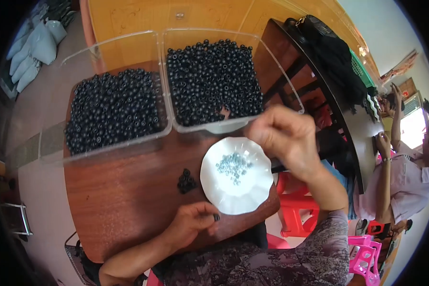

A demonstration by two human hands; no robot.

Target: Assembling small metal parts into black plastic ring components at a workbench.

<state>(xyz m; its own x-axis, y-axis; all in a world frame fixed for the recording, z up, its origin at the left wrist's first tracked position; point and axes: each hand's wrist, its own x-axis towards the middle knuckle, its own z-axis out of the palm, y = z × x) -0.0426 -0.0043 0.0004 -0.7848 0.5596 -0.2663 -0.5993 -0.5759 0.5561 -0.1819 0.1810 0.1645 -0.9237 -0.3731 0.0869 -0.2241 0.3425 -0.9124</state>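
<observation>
My left hand point(194, 222) is closed by the near edge of the table, with a small black bead point(217, 217) pinched at its fingertips. To the right, my right hand point(291, 138) is raised over the rim of a white scalloped dish point(214, 193). Its thumb and fingers are pressed together, slightly blurred, and what they hold cannot be made out. Inside the dish lies a small heap of clear, pale beads point(234, 166). A little cluster of black beads point(186, 181) rests on the wooden table point(124, 195), left of the dish.
Two clear plastic bins, the left bin point(124, 151) and the right bin point(209, 127), hold many black beads at the table's far side. A dark table point(341, 114) with a black bag stands right. Red stools point(298, 205) and a seated person point(395, 181) are beyond.
</observation>
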